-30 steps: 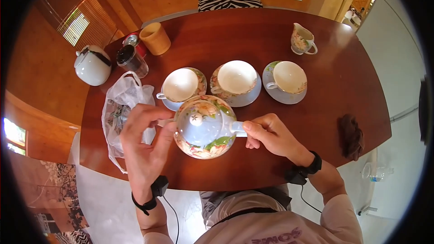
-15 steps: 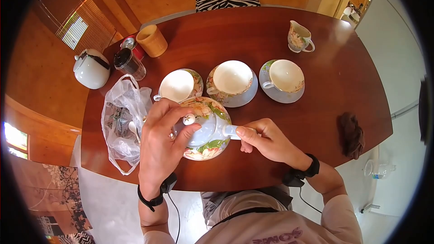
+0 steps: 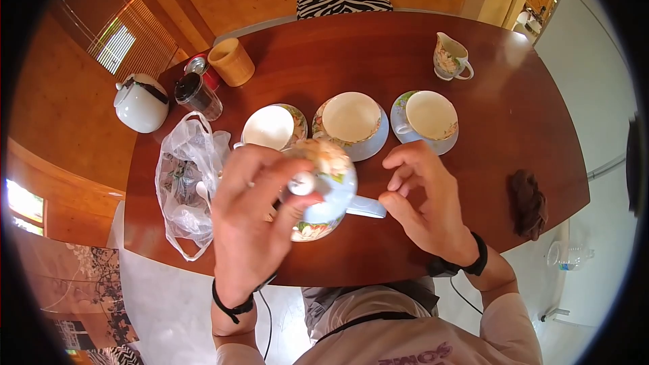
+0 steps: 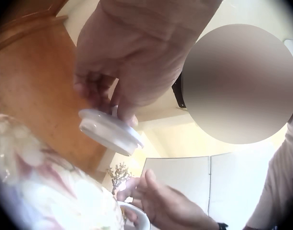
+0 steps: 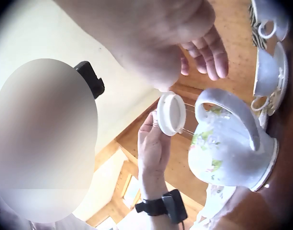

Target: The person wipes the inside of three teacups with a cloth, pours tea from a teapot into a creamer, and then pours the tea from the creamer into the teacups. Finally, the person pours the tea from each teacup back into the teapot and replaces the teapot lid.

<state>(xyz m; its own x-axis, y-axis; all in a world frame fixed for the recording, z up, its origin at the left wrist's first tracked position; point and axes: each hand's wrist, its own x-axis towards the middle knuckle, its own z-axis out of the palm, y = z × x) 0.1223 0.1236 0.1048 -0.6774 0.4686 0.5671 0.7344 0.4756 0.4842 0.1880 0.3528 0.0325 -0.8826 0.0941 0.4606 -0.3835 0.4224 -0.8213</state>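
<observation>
My left hand [image 3: 251, 223] pinches the knob of a round teapot lid [image 4: 110, 133]. In both wrist views the lid is held up off the pot, its white underside showing in the right wrist view. Below it stands the flowered pale-blue teapot [image 5: 228, 160], its handle [image 3: 367, 207] toward the right; my left hand and the lid cover much of it in the head view. My right hand [image 3: 433, 209] is just right of the handle, apart from it, fingers loosely bent around nothing. Behind the pot, three matching cups [image 3: 351, 118] sit on saucers in a row.
A clear plastic bag [image 3: 186, 209] lies left of the pot. At the back left are a white lidded jar [image 3: 142, 108], a black-topped container [image 3: 198, 96], a red can and a wooden cup [image 3: 232, 62]. A flowered creamer [image 3: 449, 59] stands back right; a brown cloth [image 3: 529, 204] lies at the right.
My left hand went from the spout side to the lid's knob and lifted the lid. My right hand let go of the teapot's handle and moved a little to the right.
</observation>
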